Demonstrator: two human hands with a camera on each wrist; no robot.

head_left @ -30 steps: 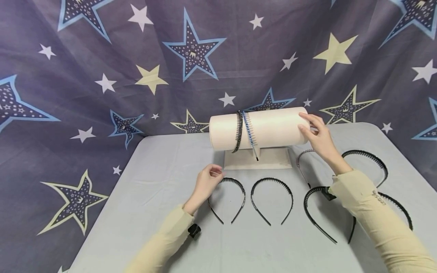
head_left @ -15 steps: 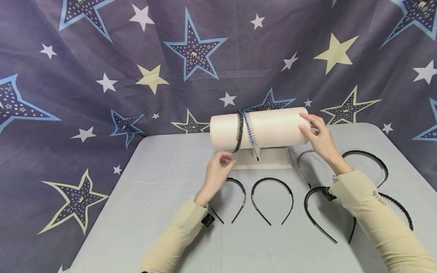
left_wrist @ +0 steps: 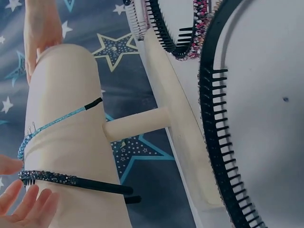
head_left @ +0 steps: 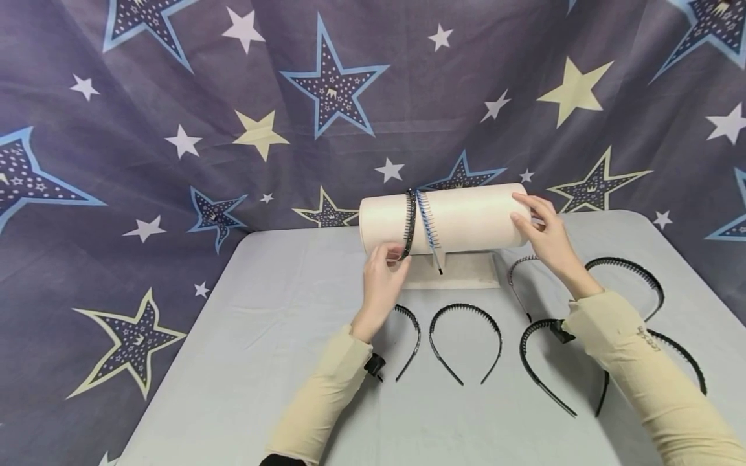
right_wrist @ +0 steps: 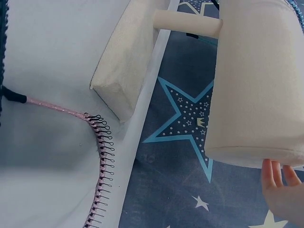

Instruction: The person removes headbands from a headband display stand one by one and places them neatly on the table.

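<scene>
A cream padded roll on a stand (head_left: 478, 217) carries a black beaded headband (head_left: 410, 223) and a blue toothed headband (head_left: 427, 223) side by side. My left hand (head_left: 381, 285) is at the front lower part of the black headband. In the left wrist view its thumb and loosely bent fingers (left_wrist: 28, 206) lie either side of the band, with no firm pinch visible. My right hand (head_left: 548, 236) rests its fingertips on the roll's right end. In the right wrist view its fairly straight fingers (right_wrist: 278, 175) touch the end's rim.
Before the stand base (head_left: 460, 272) lie a black headband (head_left: 465, 307) and another (head_left: 415, 330) partly behind my left hand. On the right are a pink headband (head_left: 513, 285) and several black ones (head_left: 641, 272), partly under my right sleeve. A star-patterned cloth (head_left: 175, 272) hangs behind the table.
My left hand has moved up and right from above the left table headband to the black headband on the roll. My right hand has stayed at the roll's end.
</scene>
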